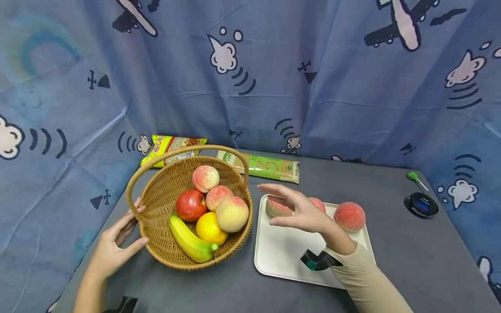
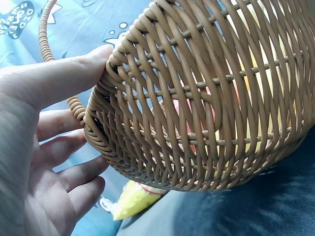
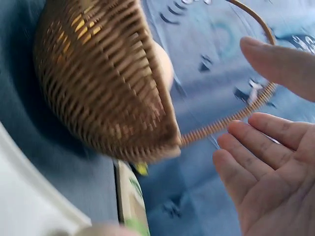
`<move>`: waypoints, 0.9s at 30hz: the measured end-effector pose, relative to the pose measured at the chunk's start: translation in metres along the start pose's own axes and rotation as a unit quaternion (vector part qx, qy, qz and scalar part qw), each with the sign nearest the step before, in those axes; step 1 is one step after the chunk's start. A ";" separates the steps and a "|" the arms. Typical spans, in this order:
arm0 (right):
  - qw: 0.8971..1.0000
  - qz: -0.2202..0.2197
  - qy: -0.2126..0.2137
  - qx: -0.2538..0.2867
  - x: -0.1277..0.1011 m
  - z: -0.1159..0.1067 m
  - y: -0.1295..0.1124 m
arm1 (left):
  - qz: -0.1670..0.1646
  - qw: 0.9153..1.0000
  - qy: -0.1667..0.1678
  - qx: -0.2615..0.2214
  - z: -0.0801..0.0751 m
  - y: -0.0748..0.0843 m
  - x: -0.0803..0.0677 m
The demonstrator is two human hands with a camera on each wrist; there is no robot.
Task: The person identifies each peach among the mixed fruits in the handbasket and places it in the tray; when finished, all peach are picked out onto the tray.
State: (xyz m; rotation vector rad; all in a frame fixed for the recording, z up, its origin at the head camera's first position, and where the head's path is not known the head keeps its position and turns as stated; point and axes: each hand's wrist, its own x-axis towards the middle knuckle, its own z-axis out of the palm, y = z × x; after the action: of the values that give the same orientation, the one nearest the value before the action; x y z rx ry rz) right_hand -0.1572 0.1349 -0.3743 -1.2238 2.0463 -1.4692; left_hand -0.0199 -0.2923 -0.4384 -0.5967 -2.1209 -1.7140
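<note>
nearest, my right hand [image 1: 303,211] is empty, loosely parted; my left hand [image 1: 109,248], spread, touches the round golden-brown wicker basket [image 1: 162,193]: probably light, stiff, best gripped by its handle [image 1: 211,147].

Is a grey table [image 1: 395,243]; carries a wicker basket [image 1: 161,195] at left, a white tray [image 1: 282,250] at right, a yellow packet [image 1: 158,152] far left, a green packet [image 1: 272,167] far centre, a black disc [image 1: 421,205] far right.
</note>
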 end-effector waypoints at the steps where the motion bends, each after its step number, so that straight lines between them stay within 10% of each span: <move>1: 1.000 0.001 -0.013 -0.001 0.008 0.003 -0.001 | 0.005 1.000 0.000 0.000 0.000 0.000 0.000; 14: 0.986 0.019 -0.148 -0.073 0.075 0.015 -0.001 | 0.010 1.000 -0.005 0.008 0.000 -0.002 0.000; 27: 0.947 0.042 -0.216 -0.234 0.090 0.020 -0.010 | -0.012 0.999 -0.001 0.032 -0.001 0.000 0.000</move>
State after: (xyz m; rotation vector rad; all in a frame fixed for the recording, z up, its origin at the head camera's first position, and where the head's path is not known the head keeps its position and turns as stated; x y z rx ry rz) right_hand -0.1902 0.0502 -0.3559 -1.4504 2.1493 -0.6059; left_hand -0.0201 -0.2929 -0.4384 -0.5576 -2.1840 -1.6522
